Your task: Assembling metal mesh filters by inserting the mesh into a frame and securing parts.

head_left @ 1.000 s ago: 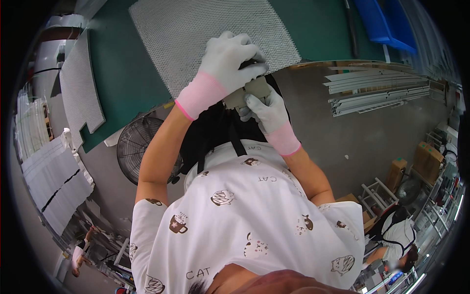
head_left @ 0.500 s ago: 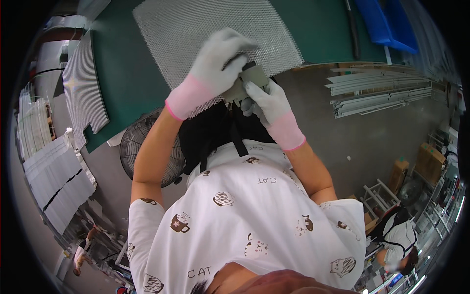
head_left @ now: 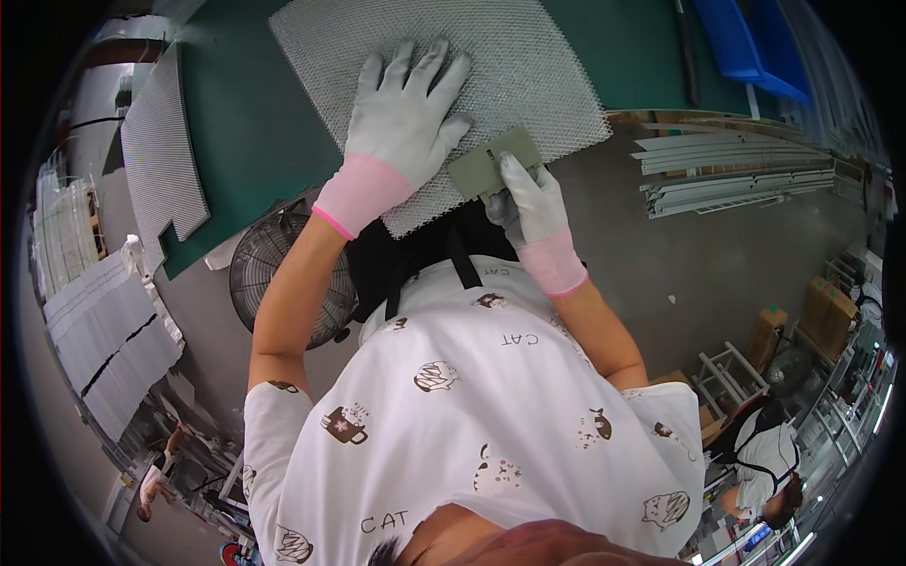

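A silver expanded-mesh sheet [head_left: 510,66] lies on the green table [head_left: 255,104], its near corner jutting past the table edge toward me. My left hand [head_left: 401,123], in a white and pink glove, lies flat on the mesh with fingers spread. My right hand [head_left: 533,198], gloved the same way, grips a flat olive-green rectangular plate [head_left: 477,173] between thumb and fingers. That plate sits over the near edge of the mesh, just right of my left thumb; whether it touches the mesh I cannot tell.
A notched mesh panel [head_left: 162,151] lies at the table's left. At the far right are a blue bin [head_left: 731,42] and a dark bar [head_left: 687,57]. Stacked metal strips [head_left: 717,198] stand to the right. A black fan [head_left: 283,274] is below the table; people work in the background.
My left hand has moved off the green plate and spread flat on the mesh. The plate stays in my right hand, now more fully visible. The mesh has shifted slightly right.
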The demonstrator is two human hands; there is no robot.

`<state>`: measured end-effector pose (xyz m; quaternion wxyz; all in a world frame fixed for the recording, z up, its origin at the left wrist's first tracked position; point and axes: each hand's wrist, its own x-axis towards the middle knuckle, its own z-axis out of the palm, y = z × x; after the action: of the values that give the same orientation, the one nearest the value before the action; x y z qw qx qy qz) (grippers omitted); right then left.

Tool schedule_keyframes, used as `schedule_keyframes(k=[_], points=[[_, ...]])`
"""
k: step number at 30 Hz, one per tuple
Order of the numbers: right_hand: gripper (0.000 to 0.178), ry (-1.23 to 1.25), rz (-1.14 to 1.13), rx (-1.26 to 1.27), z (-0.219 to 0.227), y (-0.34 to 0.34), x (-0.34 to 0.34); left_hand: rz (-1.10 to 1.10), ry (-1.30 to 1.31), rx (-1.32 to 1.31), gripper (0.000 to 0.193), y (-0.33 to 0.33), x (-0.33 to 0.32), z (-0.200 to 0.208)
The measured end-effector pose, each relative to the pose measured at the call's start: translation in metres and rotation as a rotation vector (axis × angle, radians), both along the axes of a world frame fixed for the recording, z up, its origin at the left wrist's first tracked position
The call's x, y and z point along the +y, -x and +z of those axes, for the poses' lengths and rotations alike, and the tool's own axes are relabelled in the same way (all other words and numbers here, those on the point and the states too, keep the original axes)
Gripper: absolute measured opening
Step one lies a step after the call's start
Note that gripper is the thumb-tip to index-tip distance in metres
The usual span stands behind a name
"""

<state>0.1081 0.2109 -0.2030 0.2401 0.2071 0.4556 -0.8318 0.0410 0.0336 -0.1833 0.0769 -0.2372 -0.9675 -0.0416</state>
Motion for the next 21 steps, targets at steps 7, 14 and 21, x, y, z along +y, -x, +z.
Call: schedule_keyframes(k=[7, 14, 21], points=[[0.026, 0.035, -0.116, 0.026, -0.001, -0.001, -0.007, -0.007, -0.014, 0.008, 0.056, 0.002, -0.002, 0.000], [0.027, -0.043, -0.141, -0.022, 0.007, 0.013, -0.022, 0.014, -0.167, 0.111, 0.038, 0.015, -0.005, -0.004], [0.023, -0.123, -0.064, 0.033, 0.005, 0.005, -0.017, 0.027, -0.476, 0.026, 0.014, 0.008, 0.003, -0.005]])
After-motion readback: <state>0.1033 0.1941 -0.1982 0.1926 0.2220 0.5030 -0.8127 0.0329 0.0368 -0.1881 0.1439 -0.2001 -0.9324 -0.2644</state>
